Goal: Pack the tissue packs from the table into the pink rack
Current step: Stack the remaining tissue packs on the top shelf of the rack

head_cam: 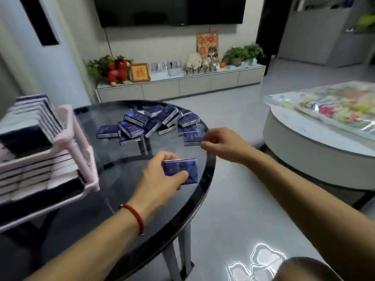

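Tissue pack (180,171), blue-wrapped, was held in the left hand (160,175), thumb over its near face and fingers curled behind, just above the dark round table (205,179) near its front-right edge and well to the right of the pink rack (81,151). Right hand (221,145) was at the near edge of the loose heap of packs (154,122) beyond the held pack; its fingers were drawn together at one blue pack (191,137), but blur hid the contact, so whether it gripped that pack could not be told. Rack stood at the table's left edge, both visible tiers already lined with packs on edge, white sides outward. Judgement: step in hand was carrying the held pack leftward to the rack. To do it well, the pack probably needed turning on edge to match the rows, then sliding into a gap rather than dropping, so neighbours did not topple. Soft wrapping would likely buckle under a hard squeeze; a light, flat grip seemed best. Rack looked light and might shift if pushed. Roughly a dozen packs remained in the heap.
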Tool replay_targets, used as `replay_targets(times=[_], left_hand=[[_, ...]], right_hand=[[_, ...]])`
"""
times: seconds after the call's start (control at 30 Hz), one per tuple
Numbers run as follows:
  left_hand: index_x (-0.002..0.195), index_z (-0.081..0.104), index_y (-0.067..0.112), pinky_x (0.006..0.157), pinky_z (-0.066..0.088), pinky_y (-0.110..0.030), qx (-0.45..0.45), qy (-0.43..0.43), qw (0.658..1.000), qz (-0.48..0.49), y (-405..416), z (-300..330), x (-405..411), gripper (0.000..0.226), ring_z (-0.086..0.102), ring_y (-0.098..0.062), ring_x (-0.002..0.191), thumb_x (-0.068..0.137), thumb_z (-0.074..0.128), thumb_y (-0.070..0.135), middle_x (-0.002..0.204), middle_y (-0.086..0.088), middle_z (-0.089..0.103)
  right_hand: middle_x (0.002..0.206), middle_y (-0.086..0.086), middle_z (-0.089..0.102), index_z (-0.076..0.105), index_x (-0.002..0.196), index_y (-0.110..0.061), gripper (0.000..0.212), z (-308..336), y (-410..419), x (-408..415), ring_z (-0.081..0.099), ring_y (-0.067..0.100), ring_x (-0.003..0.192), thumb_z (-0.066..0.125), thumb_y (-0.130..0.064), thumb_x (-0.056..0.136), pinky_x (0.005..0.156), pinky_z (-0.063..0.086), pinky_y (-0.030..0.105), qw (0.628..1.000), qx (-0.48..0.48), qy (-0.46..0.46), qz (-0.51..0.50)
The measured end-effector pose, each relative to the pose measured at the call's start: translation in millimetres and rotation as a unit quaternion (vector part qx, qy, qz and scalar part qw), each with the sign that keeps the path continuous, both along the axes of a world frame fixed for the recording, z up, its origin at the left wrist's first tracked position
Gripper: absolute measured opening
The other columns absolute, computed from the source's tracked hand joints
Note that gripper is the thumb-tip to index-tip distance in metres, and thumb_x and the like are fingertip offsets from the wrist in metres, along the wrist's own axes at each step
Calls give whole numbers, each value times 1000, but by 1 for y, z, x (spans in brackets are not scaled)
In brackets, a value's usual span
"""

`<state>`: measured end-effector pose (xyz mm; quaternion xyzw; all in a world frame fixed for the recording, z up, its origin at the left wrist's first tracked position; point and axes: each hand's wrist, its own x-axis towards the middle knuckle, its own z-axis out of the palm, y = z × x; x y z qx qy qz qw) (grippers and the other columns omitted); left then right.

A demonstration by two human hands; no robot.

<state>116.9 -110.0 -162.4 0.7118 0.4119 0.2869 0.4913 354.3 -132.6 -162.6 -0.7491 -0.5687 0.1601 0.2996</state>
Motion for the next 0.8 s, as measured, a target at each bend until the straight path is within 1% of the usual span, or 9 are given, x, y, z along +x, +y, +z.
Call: replay_targets(times=[0.07,0.13,0.2,0.27,0.37,0.5,0.63,0.73,0.8], left_hand=[[94,64,17,59,55,-18,-7,-9,998,61,18,-1,-33,29,63,-14,72,79,80,-2,90,-4,71],[94,64,15,59,49,-21,-33,-34,993,107,30,-8,-64,29,63,-16,73,78,81,-2,88,-6,74],[96,63,12,62,49,-30,-74,-73,986,128,38,-14,-86,27,64,-19,75,80,80,-3,90,-10,76],[99,65,11,61,49,-30,-100,-98,981,137,44,-18,-96,27,66,-19,76,81,79,-4,94,-11,76],[105,74,18,68,53,-28,-108,-122,981,107,43,-18,-97,28,73,-14,86,87,72,-4,95,-1,80],[87,75,21,60,53,-17,-103,-119,984,82,31,-16,-99,32,70,1,67,93,62,-7,76,8,78],[85,71,22,61,55,-28,-114,-106,980,122,26,-17,-115,24,66,-12,65,94,63,1,76,-1,73],[102,69,11,57,55,-34,-124,-106,977,136,27,-19,-135,13,66,-27,68,94,63,4,82,-14,72],[109,69,11,59,55,-35,-142,-115,973,143,30,-17,-146,17,67,-27,73,93,66,6,94,-14,75]], right_hand=[[131,7,62,62,127,-16,41,-19,37,-5,59,29,119,66,-29,88,96,50,39,990,19,-117,-70],[146,4,50,52,136,-18,49,-41,57,-13,49,31,130,61,-33,91,100,46,45,980,-23,-174,-90],[148,3,47,49,136,-19,40,-58,59,-22,49,32,130,53,-30,97,96,43,45,968,-39,-233,-91],[142,5,52,52,129,-19,31,-62,52,-30,50,32,127,51,-24,98,94,43,44,955,-4,-287,-81],[128,5,52,58,119,-18,26,-52,35,-39,55,27,112,65,-25,94,91,49,38,975,14,-223,5],[123,3,56,60,117,-21,30,-37,10,-54,57,19,101,75,-24,91,89,52,31,975,-11,-198,105],[121,-5,63,53,129,-28,52,-10,-5,-76,61,14,107,82,-29,85,90,57,31,977,-61,-155,136],[129,-8,54,55,135,-25,59,22,-15,-102,58,12,117,83,-17,84,95,57,26,977,-13,-109,181],[133,-8,49,56,134,-23,58,40,-20,-131,56,12,121,81,-10,83,96,56,23,968,-4,-98,232]])
